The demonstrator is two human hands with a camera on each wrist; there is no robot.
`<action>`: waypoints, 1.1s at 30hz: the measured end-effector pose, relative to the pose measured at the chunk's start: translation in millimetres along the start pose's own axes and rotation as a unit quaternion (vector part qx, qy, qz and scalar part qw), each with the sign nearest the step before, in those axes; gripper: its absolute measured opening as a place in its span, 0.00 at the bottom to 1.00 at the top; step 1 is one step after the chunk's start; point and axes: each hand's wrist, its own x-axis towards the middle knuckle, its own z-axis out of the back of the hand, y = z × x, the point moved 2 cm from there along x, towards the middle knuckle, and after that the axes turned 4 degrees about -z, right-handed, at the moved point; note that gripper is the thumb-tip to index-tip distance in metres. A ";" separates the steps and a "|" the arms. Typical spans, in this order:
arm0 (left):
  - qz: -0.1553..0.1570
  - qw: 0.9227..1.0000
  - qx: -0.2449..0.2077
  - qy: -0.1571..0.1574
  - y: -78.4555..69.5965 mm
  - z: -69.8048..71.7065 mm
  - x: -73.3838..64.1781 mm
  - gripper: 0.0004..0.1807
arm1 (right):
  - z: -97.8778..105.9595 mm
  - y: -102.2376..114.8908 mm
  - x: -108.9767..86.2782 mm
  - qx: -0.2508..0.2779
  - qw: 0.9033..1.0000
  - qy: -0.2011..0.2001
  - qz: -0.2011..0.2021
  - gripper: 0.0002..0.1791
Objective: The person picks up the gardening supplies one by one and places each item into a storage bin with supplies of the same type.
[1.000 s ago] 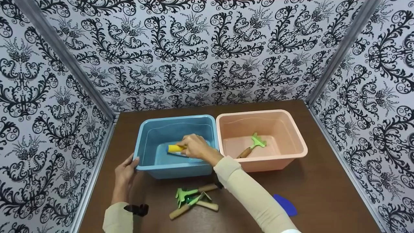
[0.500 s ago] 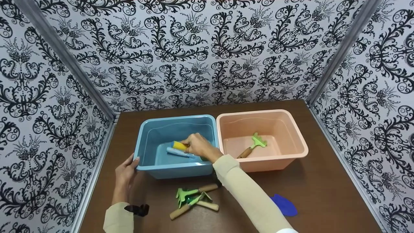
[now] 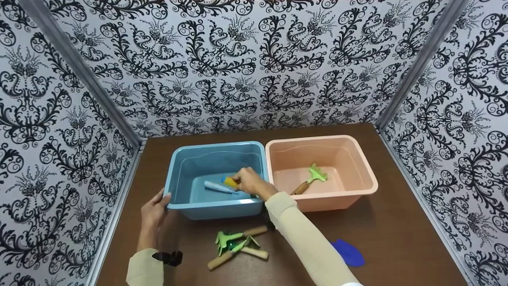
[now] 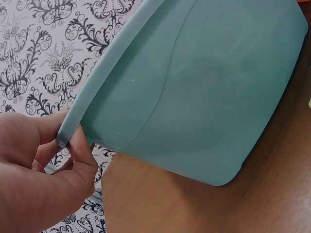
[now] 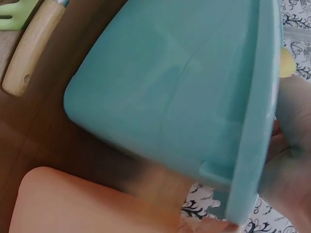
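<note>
My left hand grips the left rim of the blue tub; in the left wrist view, thumb and fingers pinch that rim from both sides. Inside the tub, my right hand holds a tool by its yellow handle, which has a blue end. The tool's head is hidden by the hand. A light blue-handled tool lies on the tub's floor just below it, its head partly covered. In the right wrist view, the tub wall blocks most of the hand.
A peach tub stands against the blue one's right side, with a green garden rake inside. Several green tools with wooden handles lie crossed on the brown table in front. A blue flat piece lies right of my forearm.
My right hand has drawn the yellow handle a little to the right and tilted it. The light blue-handled tool beneath shows more. The left hand stays put.
</note>
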 end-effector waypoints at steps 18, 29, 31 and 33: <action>-0.026 1.000 -0.003 -0.013 -0.2 -2.3 -1.1 0.30 | -2.8 2.5 -0.6 -0.004 0.999 0.020 -0.028 0.18; -0.011 1.000 -0.018 0.003 -0.7 0.7 -2.5 0.32 | -2.8 18.3 -8.4 0.018 1.000 0.013 -0.004 0.18; -0.010 1.000 -0.024 0.010 -1.0 -0.1 -2.8 0.32 | -1.8 20.9 -10.5 0.033 0.999 0.010 0.002 0.18; -0.010 1.000 -0.021 0.013 -1.2 -0.7 -2.7 0.32 | 0.0 22.1 -12.4 0.043 0.999 0.006 0.005 0.18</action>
